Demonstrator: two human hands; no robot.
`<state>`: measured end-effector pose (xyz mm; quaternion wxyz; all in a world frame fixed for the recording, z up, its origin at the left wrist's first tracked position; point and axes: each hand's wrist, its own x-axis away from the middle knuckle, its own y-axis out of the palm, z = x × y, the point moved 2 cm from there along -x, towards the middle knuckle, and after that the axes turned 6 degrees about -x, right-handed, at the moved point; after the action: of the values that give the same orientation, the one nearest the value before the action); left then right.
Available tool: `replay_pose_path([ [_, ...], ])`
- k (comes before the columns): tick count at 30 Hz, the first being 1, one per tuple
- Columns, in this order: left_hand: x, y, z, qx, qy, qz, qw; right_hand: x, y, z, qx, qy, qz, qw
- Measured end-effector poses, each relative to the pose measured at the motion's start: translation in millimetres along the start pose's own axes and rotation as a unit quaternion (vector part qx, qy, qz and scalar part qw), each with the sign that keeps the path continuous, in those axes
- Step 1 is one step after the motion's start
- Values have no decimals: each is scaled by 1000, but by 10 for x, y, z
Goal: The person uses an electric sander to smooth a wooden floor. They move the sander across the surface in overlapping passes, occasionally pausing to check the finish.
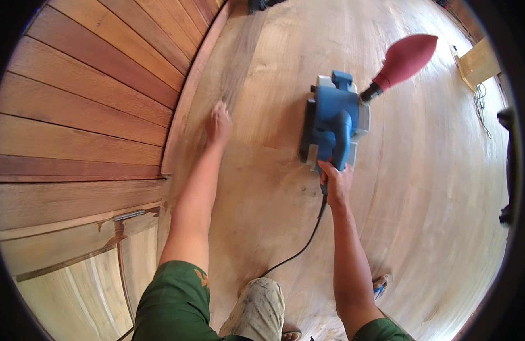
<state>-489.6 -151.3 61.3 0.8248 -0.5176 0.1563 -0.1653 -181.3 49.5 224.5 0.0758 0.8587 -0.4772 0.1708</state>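
My right hand (338, 181) is wrapped round the rear handle of a blue belt sander (336, 111), which stands on the wooden floor. A red dust bag (407, 59) sticks out from the sander's far right side on a black spout. The black power cord (296, 253) runs from the handle back toward my knee. On the left, my left hand (219, 122) reaches forward over the floor, close to the baseboard (186, 108). Its fingers are curled together and slightly blurred; whether anything is in them is hidden.
A wall of wooden boards (92, 99) curves along the left, with a hinged wooden panel (75, 267) nearer me. At the far right stand a pale wooden block (479, 63) and a tangled cable (481, 111). A dark object (262, 5) lies at the far edge.
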Motion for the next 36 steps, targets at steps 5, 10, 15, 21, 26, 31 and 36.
replay_pose_path([
  [5, 1190, -673, -316, -45, 19, 17, 999, 174, -101, -135, 10, 31, -8, 999],
  [10, 2546, -1398, -330, -216, -4, -130, 968, 703, -622, -249, 7, 29, 12, 999],
  [15, 3701, -2085, -312, -192, -29, -241, 951, 1266, -1015, -377, -2, 31, 42, 999],
  [21, 4614, -2479, -245, -184, 11, -238, 954, 1690, -1308, -409, -28, 28, 51, 998],
  [26, 4877, -2771, -204, -196, 2, -205, 959, 2071, -1603, -579, -13, 32, 72, 997],
  [31, 4592, -2963, -367, -294, 154, -324, 886, 2191, -1575, -785, -35, 35, 66, 997],
  [36, 4753, -2570, -203, -245, 93, -314, 913, 2240, -2242, -419, -37, 44, 49, 997],
])
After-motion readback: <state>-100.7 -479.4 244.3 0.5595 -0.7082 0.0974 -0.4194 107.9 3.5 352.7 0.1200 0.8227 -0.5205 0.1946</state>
